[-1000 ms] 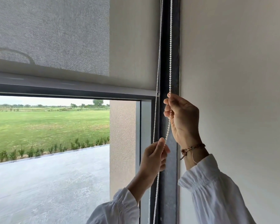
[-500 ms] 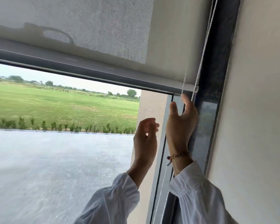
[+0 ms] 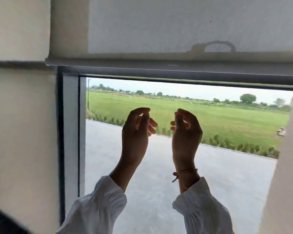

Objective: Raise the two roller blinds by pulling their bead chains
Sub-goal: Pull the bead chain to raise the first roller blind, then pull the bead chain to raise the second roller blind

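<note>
Both hands are raised side by side in front of the window pane (image 3: 159, 174), apart from each other and touching nothing. The left hand (image 3: 135, 132) has its fingers (image 3: 151, 125) loosely curled, thumb tip close to the forefinger, with nothing between them. The right hand (image 3: 186, 134) mirrors it, fingers bent inward and empty; a thin braided bracelet (image 3: 184, 173) circles its wrist above a white sleeve (image 3: 203, 210).

The roller blind (image 3: 176, 24) hangs partly raised, its grey bottom bar (image 3: 176, 73) running across the upper part of the window well above the hands. A handle shape shows through the fabric near the bar. No bead chain can be made out in this view. The dark window frame (image 3: 61, 141) stands to the left, against a pale wall (image 3: 20, 124). Outside lie a paved terrace and a green field.
</note>
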`<state>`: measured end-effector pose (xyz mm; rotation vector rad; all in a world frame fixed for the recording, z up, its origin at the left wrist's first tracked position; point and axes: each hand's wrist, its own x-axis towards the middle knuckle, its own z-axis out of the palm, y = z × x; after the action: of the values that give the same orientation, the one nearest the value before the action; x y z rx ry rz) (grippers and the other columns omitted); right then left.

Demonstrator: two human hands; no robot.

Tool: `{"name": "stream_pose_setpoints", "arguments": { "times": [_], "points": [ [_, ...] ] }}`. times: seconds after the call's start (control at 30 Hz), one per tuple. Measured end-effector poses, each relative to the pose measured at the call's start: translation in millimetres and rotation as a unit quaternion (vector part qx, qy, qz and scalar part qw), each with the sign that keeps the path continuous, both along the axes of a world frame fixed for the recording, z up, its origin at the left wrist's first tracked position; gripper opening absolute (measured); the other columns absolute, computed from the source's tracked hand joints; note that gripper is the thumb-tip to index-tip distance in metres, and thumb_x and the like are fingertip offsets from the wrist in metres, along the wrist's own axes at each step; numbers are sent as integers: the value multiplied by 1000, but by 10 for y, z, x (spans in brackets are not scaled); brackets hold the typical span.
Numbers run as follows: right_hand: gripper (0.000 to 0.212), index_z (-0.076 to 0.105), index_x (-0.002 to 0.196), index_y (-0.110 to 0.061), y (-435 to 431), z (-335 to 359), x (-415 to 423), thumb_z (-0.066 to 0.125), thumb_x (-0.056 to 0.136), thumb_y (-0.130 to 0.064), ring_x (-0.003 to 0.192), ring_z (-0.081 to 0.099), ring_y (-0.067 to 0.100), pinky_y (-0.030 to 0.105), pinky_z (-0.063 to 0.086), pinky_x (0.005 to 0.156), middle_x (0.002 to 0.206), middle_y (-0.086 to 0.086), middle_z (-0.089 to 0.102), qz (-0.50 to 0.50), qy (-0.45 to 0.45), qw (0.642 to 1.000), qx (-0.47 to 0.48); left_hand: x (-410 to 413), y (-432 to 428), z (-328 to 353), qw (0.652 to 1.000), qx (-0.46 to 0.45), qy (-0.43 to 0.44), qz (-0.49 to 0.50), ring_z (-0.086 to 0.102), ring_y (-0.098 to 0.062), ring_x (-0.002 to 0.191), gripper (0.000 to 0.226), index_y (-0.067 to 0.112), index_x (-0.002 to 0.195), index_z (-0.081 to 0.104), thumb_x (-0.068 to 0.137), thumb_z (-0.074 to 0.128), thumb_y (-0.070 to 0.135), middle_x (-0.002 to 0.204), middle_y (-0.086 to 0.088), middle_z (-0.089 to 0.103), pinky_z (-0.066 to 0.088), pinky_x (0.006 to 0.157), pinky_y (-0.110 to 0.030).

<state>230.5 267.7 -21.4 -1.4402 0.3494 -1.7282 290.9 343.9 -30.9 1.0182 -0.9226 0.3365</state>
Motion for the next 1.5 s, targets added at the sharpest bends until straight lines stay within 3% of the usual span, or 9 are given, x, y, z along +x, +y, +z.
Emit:
{"name": "stream_pose_setpoints", "arguments": {
  "times": [0.13,0.27,0.37,0.5,0.63,1.07,1.27,1.37,1.5],
  "points": [
    [11,65,90,-22,764,0,1104,58,87,-15,66,63,25,42,53,69,87,0,69,104,-52,992,45,1039,888,-36,996,46,-20,78,58,-8,52,12,24,95,55,93,45,18,69,-3,64,45,52,-23],
    [15,67,88,-21,1407,-51,2087,58,86,-9,56,58,9,33,48,63,83,-4,69,209,-91,971,76,1879,1601,-123,988,45,-26,143,58,-6,55,10,27,93,55,92,47,21,68,3,64,47,53,-17],
    [18,67,84,-21,1884,-124,2802,57,85,-6,49,55,4,32,47,61,77,-3,68,278,-84,954,76,2487,2074,-253,983,27,2,181,60,-8,61,11,30,91,57,85,49,32,71,7,65,45,57,-16],
    [17,66,86,-16,2446,-164,3772,55,86,-3,50,56,5,29,48,56,76,1,67,352,-70,931,62,3391,2644,-318,968,21,11,249,59,-4,72,10,34,88,58,88,50,28,78,16,65,45,66,-22],
    [15,66,90,-10,2890,-230,4838,53,87,-2,50,56,9,26,48,53,74,-1,67,403,-51,912,53,4393,3130,-347,967,30,48,250,58,-2,69,15,33,88,58,91,48,22,75,18,66,46,59,-18],
    [15,65,88,-13,4410,-372,8155,52,88,-6,49,50,11,19,45,51,69,3,66,503,-12,859,91,7527,4723,-493,962,41,121,243,59,-11,66,16,24,93,61,91,48,16,72,7,66,46,56,-22],
    [14,65,85,-14,5351,-601,9663,52,87,-8,48,50,11,21,45,53,66,0,66,513,-7,851,117,8961,5652,-623,963,68,110,236,60,-10,68,13,27,94,60,83,53,28,77,4,66,47,55,-17],
    [13,65,87,-13,5827,-581,10408,52,87,-9,48,51,11,25,46,55,65,0,66,508,4,852,130,9728,6065,-567,961,59,131,237,59,-14,68,12,26,94,59,90,50,20,78,1,65,46,54,-16],
    [13,65,90,-9,6335,-528,11414,53,87,-8,50,51,12,21,46,53,67,3,66,503,1,852,146,10757,6526,-464,958,56,131,249,61,-7,64,14,27,92,59,92,47,20,80,2,65,47,54,-15]
  ]
}}
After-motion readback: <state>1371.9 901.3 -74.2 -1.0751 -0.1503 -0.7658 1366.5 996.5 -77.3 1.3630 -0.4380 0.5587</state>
